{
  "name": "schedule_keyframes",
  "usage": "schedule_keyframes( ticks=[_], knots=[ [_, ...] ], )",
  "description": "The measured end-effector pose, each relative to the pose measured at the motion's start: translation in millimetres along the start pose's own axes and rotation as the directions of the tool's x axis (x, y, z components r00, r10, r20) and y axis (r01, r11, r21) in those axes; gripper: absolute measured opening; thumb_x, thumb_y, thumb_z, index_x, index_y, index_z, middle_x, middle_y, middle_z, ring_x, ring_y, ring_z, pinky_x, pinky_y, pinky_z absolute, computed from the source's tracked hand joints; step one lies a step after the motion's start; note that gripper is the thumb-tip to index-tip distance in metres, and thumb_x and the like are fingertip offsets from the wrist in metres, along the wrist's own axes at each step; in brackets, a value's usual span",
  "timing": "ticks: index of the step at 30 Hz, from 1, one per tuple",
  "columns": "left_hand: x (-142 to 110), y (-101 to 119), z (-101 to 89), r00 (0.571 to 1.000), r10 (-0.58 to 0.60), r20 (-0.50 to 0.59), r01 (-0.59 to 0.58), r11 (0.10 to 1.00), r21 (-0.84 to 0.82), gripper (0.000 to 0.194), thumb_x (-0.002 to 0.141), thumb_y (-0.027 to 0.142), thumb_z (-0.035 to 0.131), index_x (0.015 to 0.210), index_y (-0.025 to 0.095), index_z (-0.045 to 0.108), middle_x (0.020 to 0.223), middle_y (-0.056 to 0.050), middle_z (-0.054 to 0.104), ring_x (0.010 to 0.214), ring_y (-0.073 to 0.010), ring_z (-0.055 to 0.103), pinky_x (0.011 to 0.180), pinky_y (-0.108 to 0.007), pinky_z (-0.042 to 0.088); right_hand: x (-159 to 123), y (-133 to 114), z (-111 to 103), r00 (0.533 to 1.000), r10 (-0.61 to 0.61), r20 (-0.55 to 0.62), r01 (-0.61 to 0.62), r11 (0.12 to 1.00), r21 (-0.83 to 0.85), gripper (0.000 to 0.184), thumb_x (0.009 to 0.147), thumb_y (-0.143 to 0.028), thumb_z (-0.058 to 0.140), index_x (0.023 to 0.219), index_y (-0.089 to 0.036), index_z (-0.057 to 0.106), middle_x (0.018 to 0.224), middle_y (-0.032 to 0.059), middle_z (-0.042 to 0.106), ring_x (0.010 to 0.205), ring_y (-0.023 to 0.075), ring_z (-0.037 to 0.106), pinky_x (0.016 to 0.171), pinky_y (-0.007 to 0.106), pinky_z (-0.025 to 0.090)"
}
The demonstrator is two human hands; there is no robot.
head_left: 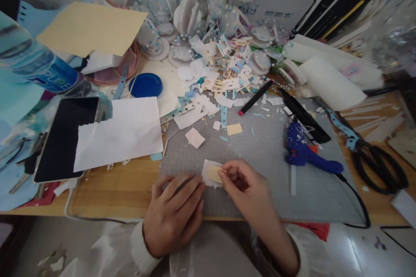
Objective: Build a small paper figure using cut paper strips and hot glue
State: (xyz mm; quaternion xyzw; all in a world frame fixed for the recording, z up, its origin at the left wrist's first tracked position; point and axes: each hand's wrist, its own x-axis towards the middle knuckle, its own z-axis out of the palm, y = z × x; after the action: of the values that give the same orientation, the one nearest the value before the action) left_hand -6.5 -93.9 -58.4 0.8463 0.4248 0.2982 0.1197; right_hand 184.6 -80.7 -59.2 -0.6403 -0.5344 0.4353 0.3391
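Note:
On the front of a grey cutting mat (256,147) lies a small white paper piece (207,167). Over it is a small pale yellow paper piece (214,173), pinched at its right edge between the thumb and finger of my right hand (244,181). My left hand (177,210) rests palm down at the left, fingers loosely bent and slightly apart, fingertips at the white piece's lower left; whether they touch it I cannot tell. Just beyond are a pale pinkish paper piece (195,138) and another yellow paper piece (234,129).
A blue glue gun (297,145), black scissors (380,166), a box cutter (305,117) and a marker (256,97) lie right. Torn white paper (120,132), a phone (61,138) and a water bottle (39,60) are left. Cut paper scraps (227,69) pile up behind.

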Motion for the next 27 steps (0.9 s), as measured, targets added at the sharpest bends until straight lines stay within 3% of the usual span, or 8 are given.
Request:
schedule_keyframes(
  ticks=[14, 18, 21, 24, 25, 27],
  knots=[
    [4, -1, 2.4, 0.991, 0.059, 0.122, -0.064, 0.997, 0.037, 0.029, 0.089, 0.021, 0.058, 0.116, 0.013, 0.066, 0.122, -0.003, 0.07, 0.111, -0.0234, 0.06, 0.096, -0.042, 0.033, 3, -13, 5, 0.984, -0.177, 0.009, 0.164, 0.89, -0.424, 0.01, 0.092, -0.025, 0.055, 0.084, -0.02, 0.059, 0.066, -0.0034, 0.058, 0.056, 0.0107, 0.055, 0.054, 0.021, 0.042],
    [4, -1, 2.3, 0.992, 0.054, 0.113, -0.059, 0.997, 0.044, 0.028, 0.089, 0.022, 0.06, 0.115, 0.015, 0.066, 0.122, -0.002, 0.071, 0.11, -0.0238, 0.061, 0.096, -0.043, 0.033, -3, -10, -8, 0.967, -0.234, -0.104, 0.147, 0.841, -0.52, 0.012, 0.09, -0.033, 0.059, 0.089, -0.021, 0.061, 0.063, -0.0045, 0.057, 0.053, 0.0111, 0.053, 0.051, 0.023, 0.04],
    [7, 1, 0.6, 0.993, 0.046, 0.109, -0.051, 0.998, 0.04, 0.026, 0.09, 0.02, 0.056, 0.113, 0.016, 0.067, 0.121, -0.003, 0.071, 0.109, -0.0238, 0.061, 0.096, -0.042, 0.032, -16, -4, -34, 0.907, -0.273, -0.321, 0.076, 0.855, -0.513, 0.013, 0.089, -0.035, 0.06, 0.092, -0.023, 0.063, 0.067, -0.0031, 0.061, 0.055, 0.0117, 0.055, 0.054, 0.024, 0.042],
    [10, 3, -2.9, 0.991, 0.05, 0.122, -0.057, 0.996, 0.062, 0.026, 0.092, 0.018, 0.051, 0.113, 0.016, 0.067, 0.12, -0.003, 0.072, 0.11, -0.0238, 0.061, 0.097, -0.042, 0.031, -28, 8, -71, 0.749, -0.328, -0.576, -0.032, 0.85, -0.526, 0.014, 0.087, -0.034, 0.061, 0.094, -0.022, 0.065, 0.078, 0.0021, 0.064, 0.062, 0.0162, 0.057, 0.06, 0.03, 0.045],
    [12, 3, -4.4, 0.99, 0.058, 0.129, -0.069, 0.995, 0.078, 0.027, 0.092, 0.017, 0.05, 0.113, 0.016, 0.066, 0.119, -0.003, 0.072, 0.11, -0.0236, 0.062, 0.098, -0.042, 0.031, -30, 13, -85, 0.69, -0.364, -0.626, -0.064, 0.831, -0.553, 0.015, 0.086, -0.034, 0.061, 0.094, -0.022, 0.066, 0.079, 0.0032, 0.063, 0.062, 0.0175, 0.056, 0.062, 0.032, 0.046],
    [15, 3, -7.7, 0.984, 0.093, 0.15, -0.11, 0.988, 0.11, 0.027, 0.092, 0.016, 0.05, 0.114, 0.017, 0.066, 0.118, -0.003, 0.072, 0.11, -0.023, 0.062, 0.098, -0.041, 0.031, -28, 25, -110, 0.649, -0.451, -0.613, -0.074, 0.764, -0.641, 0.015, 0.086, -0.032, 0.059, 0.093, -0.021, 0.066, 0.077, 0.005, 0.062, 0.065, 0.021, 0.057, 0.065, 0.037, 0.047]
  ],
)
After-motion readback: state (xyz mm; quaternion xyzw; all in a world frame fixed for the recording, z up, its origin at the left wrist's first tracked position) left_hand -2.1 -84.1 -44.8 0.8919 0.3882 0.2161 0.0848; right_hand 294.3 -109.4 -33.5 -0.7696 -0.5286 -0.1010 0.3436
